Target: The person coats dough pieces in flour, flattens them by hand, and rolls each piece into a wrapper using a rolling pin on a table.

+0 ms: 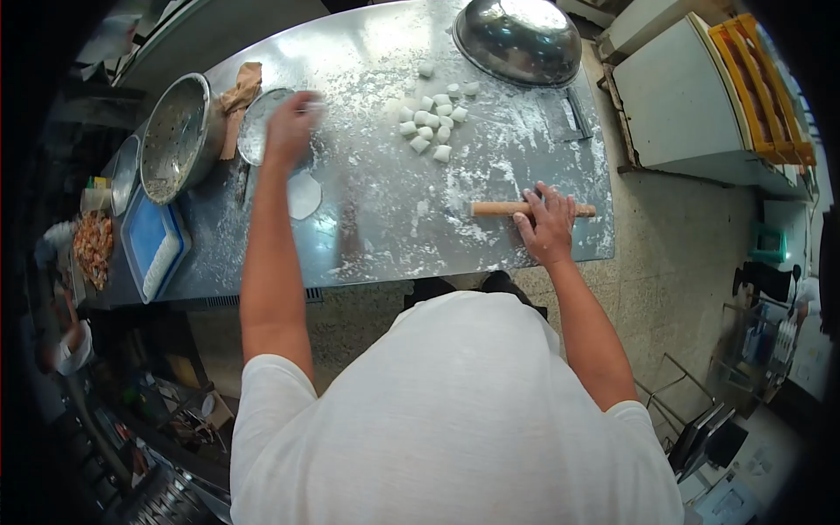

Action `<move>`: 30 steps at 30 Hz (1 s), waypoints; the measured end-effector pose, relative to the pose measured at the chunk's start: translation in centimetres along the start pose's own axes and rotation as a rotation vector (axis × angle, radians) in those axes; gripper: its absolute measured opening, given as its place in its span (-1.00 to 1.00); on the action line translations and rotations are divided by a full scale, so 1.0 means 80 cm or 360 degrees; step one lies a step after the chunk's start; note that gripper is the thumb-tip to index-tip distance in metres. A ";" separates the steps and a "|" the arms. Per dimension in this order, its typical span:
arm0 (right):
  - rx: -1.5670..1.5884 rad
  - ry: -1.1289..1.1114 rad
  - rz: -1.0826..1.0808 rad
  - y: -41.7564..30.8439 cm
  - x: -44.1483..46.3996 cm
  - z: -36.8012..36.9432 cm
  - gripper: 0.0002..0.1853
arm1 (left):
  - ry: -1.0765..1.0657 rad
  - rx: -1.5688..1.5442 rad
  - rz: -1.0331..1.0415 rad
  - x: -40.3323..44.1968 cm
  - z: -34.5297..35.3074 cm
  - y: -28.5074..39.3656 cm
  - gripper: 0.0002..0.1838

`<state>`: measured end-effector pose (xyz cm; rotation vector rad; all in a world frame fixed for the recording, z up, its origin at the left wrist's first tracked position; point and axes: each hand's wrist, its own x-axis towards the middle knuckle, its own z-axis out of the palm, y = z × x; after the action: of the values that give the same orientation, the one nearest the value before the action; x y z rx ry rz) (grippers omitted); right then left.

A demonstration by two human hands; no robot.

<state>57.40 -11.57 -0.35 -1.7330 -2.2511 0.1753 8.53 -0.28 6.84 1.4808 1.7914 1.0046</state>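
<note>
My right hand lies over a wooden rolling pin near the table's right front, its fingers across the pin and its thumb on the near side. My left hand, smeared by motion, is above the right edge of a round metal bowl with white flour in it; whether the fingers hold anything does not show. Just below that hand, a thin flat dough disc lies on the steel table. Several small white dough pieces sit in a loose cluster beyond the middle of the floured surface.
A domed steel bowl lies upside down at the far right. At left stand a large mixing bowl, brown paper, a blue tray and a heap of chopped food. Another person is at far left.
</note>
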 end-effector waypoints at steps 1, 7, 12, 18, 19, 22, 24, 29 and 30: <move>0.0036 -0.0055 -0.0054 0.006 -0.002 -0.003 -0.48 | -0.0128 0.0013 -0.0084 -0.027 0.041 0.047 -0.64; 0.0194 -0.0131 -0.0228 0.058 -0.015 -0.021 -0.54 | -0.0817 0.0241 -0.0112 -0.140 0.302 0.131 -0.55; 0.0302 -0.0145 -0.0265 0.082 -0.024 -0.025 -0.53 | -0.0898 0.0700 0.0166 -0.152 0.318 0.134 -0.50; 0.0306 -0.0100 -0.0274 0.081 -0.022 -0.026 -0.52 | -0.0156 0.1131 0.0471 -0.134 0.370 0.154 -0.40; 0.0305 -0.0109 -0.0272 0.081 -0.022 -0.026 -0.52 | -0.0318 0.1249 0.0478 -0.133 0.377 0.144 -0.35; 0.0289 -0.0127 -0.0248 0.081 -0.013 -0.024 -0.50 | -0.0320 0.1433 0.0499 -0.121 0.380 0.129 -0.33; 0.0237 -0.0144 -0.0256 0.079 -0.021 -0.023 -0.50 | -0.0591 0.1508 0.0376 -0.119 0.372 0.122 -0.31; 0.0195 -0.0149 -0.0207 0.080 -0.018 -0.021 -0.50 | -0.0541 0.1390 0.0721 -0.109 0.369 0.112 -0.26; 0.0179 -0.0126 -0.0229 0.078 -0.020 -0.019 -0.50 | -0.0556 0.1403 0.0697 -0.112 0.366 0.113 -0.24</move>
<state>63.99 -11.56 -0.84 -1.5264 -2.3628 0.3371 39.27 -3.10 -1.27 2.4661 1.7501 0.0413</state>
